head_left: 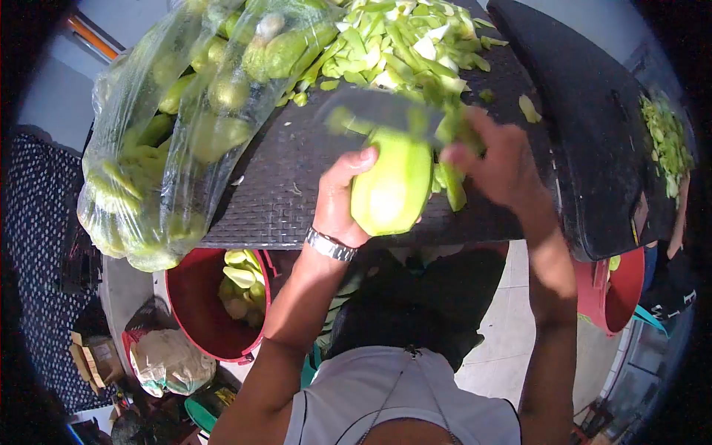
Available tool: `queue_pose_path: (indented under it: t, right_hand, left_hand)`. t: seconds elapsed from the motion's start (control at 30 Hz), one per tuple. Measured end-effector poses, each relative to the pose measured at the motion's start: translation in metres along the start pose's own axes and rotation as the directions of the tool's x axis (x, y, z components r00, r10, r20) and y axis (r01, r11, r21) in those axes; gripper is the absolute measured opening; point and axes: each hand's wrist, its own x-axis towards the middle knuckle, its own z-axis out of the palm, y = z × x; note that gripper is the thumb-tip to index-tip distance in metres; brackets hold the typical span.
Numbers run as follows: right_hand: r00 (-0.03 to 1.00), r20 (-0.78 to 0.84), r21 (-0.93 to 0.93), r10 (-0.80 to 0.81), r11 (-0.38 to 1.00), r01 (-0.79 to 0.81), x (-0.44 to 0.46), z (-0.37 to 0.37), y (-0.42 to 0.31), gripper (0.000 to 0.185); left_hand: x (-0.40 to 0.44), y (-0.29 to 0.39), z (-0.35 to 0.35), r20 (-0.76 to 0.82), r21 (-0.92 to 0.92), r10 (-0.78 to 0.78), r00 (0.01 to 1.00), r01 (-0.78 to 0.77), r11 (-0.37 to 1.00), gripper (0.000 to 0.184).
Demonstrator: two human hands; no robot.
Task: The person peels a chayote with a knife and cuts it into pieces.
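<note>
My left hand [345,185], with a metal-banded watch on the wrist, grips a pale green, mostly peeled fruit or gourd [391,185] from its left side. It is held just above the near edge of the dark woven tabletop [278,178]. My right hand [497,152] is closed around the handle of a knife [382,111], whose wide blade is blurred by motion and lies across the fruit's far end. Strips of green peel hang near the right hand's fingers. The fruit's exact kind is not plain to see.
A clear plastic bag [178,148] full of green fruits lies on the table's left. Beyond my hands is a heap of peelings [408,44]. Under the table edge, a red tub [196,304] holds pale pieces; another red tub [619,293] stands right, near another person's arm [678,222].
</note>
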Motion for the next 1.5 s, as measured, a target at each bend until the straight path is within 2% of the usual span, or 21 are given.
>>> queue_pose_path:
  t: [0.07, 0.13, 0.23, 0.33, 0.37, 0.4, 0.57, 0.67, 0.77, 0.87, 0.9, 0.93, 0.97, 1.0, 1.1, 1.17, 1.2, 1.3, 1.33, 1.37, 1.5]
  right_hand:
    - [0.993, -0.057, 0.063, 0.104, 0.993, -0.1, 0.005, 0.002, 0.024, 0.064]
    - [0.998, 0.039, 0.103, -0.057, 0.993, 0.053, -0.001, -0.002, -0.004, 0.063]
    - [0.982, 0.127, 0.114, -0.142, 0.985, 0.128, -0.006, -0.007, -0.026, 0.062]
    - [0.99, 0.075, 0.063, -0.12, 0.991, 0.116, -0.002, -0.002, -0.014, 0.061]
    - [0.993, 0.041, 0.037, -0.108, 0.994, 0.106, 0.001, 0.001, -0.002, 0.061]
    - [0.999, 0.011, 0.009, -0.041, 0.999, 0.041, 0.001, 0.005, 0.012, 0.06]
    - [0.944, -0.068, 0.059, 0.323, 0.946, -0.32, 0.012, 0.005, 0.061, 0.054]
    - [0.852, 0.109, 0.035, 0.512, 0.854, -0.518, 0.016, -0.004, 0.049, 0.053]
    - [0.899, 0.105, 0.188, 0.426, 0.879, -0.439, 0.009, -0.013, -0.008, 0.053]
    - [0.987, 0.082, 0.203, 0.137, 0.967, -0.152, -0.009, -0.011, -0.04, 0.041]
    - [0.998, 0.069, 0.198, -0.008, 0.98, -0.006, -0.012, -0.008, -0.043, 0.041]
    - [0.996, 0.076, 0.159, -0.041, 0.987, 0.028, -0.012, -0.006, -0.046, 0.043]
    - [0.994, 0.085, 0.119, -0.07, 0.991, 0.06, -0.012, -0.003, -0.049, 0.045]
    - [0.991, 0.095, 0.079, -0.098, 0.993, 0.091, -0.013, -0.003, -0.051, 0.047]
    - [0.985, 0.09, 0.139, -0.148, 0.981, 0.134, -0.01, -0.007, -0.053, 0.056]
    - [0.98, 0.088, 0.147, -0.176, 0.976, 0.162, -0.007, -0.007, -0.054, 0.059]
    - [0.978, 0.095, 0.128, -0.184, 0.977, 0.172, -0.006, -0.008, -0.052, 0.059]
    - [0.995, 0.062, 0.043, -0.08, 0.996, 0.077, -0.003, -0.009, -0.029, 0.057]
    - [0.999, 0.039, 0.013, -0.028, 1.0, 0.028, -0.002, -0.007, -0.019, 0.056]
    - [0.999, 0.035, 0.079, 0.023, 0.997, -0.025, -0.004, -0.005, -0.013, 0.058]
    - [0.997, 0.013, 0.084, -0.075, 0.994, 0.073, -0.01, -0.007, -0.028, 0.058]
  left_hand:
    - [-0.002, -0.003, -0.002, 0.024, -0.051, 0.022, 0.999, -0.021, 0.998, 0.068]
    - [0.006, -0.005, -0.005, 0.023, -0.273, 0.088, 0.996, -0.078, 0.959, 0.064]
    - [0.006, -0.003, 0.008, -0.124, 0.074, 0.145, 0.982, -0.137, 0.988, 0.061]
    - [0.003, -0.003, 0.005, -0.139, 0.02, 0.186, 0.973, -0.185, 0.983, 0.069]
    - [0.0, 0.0, 0.006, -0.156, 0.103, 0.169, 0.973, -0.155, 0.983, 0.073]
    - [-0.003, 0.005, 0.013, -0.173, 0.184, 0.153, 0.973, -0.121, 0.975, 0.078]
    - [-0.009, 0.013, 0.008, -0.032, 0.025, 0.039, 0.999, -0.038, 0.999, 0.076]
    - [-0.007, 0.013, 0.007, -0.115, -0.071, 0.059, 0.992, -0.068, 0.995, 0.073]
    - [0.0, 0.012, 0.018, -0.223, -0.141, 0.083, 0.971, -0.116, 0.983, 0.071]
    - [0.0, 0.007, 0.009, -0.03, -0.208, 0.061, 0.998, -0.066, 0.976, 0.061]
    - [0.003, 0.002, 0.007, -0.061, -0.241, 0.074, 0.995, -0.087, 0.967, 0.06]
    - [0.007, -0.002, 0.006, -0.093, -0.271, 0.084, 0.992, -0.107, 0.957, 0.06]
    - [0.005, 0.0, 0.004, 0.093, -0.268, 0.071, 0.993, -0.044, 0.962, 0.06]
    - [0.006, -0.003, -0.001, 0.095, -0.274, 0.092, 0.991, -0.063, 0.96, 0.062]
    - [0.003, -0.009, -0.001, 0.172, -0.357, 0.121, 0.978, -0.053, 0.933, 0.069]
    - [-0.008, -0.009, 0.006, -0.05, 0.065, 0.216, 0.975, -0.213, 0.975, 0.072]
    - [-0.008, -0.011, 0.004, -0.085, 0.087, 0.234, 0.969, -0.227, 0.97, 0.074]
    - [-0.009, -0.013, -0.013, 0.159, -0.477, 0.108, 0.981, -0.019, 0.879, 0.078]
    - [-0.01, -0.008, -0.011, 0.308, -0.264, 0.116, 0.944, -0.032, 0.964, 0.079]
    - [-0.009, -0.005, -0.006, 0.246, -0.342, 0.111, 0.963, -0.021, 0.939, 0.083]
    - [-0.01, -0.011, -0.006, 0.207, -0.418, 0.122, 0.971, -0.025, 0.908, 0.084]
